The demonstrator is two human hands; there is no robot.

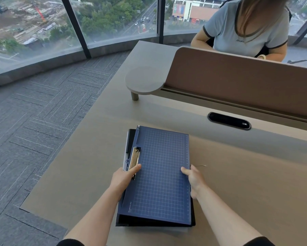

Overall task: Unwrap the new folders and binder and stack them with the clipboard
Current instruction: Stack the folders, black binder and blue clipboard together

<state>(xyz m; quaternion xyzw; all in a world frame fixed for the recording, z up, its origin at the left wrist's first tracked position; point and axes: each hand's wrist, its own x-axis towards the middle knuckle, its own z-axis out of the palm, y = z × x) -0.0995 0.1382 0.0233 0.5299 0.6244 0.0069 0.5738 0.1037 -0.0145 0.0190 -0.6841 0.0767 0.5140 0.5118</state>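
Clipboard (159, 174) on top of stack, binder (155, 223) beneath, near front of surface (246, 183). My left hand (125, 176) grips clip edge; right hand (193, 176) grips opposite edge. No wrapping visible. I judge stacking nearly done; squaring edges left. Folders beneath: cannot tell.

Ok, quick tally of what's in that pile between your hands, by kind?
Clipboard, blue grid, brass clip, on top: 1
Dark binder, at the bottom: 1
Folders, edges showing at the far left; layers too tight to separate: at least 1
Total: at least 3
Left hand and right hand grip the pile's sides.
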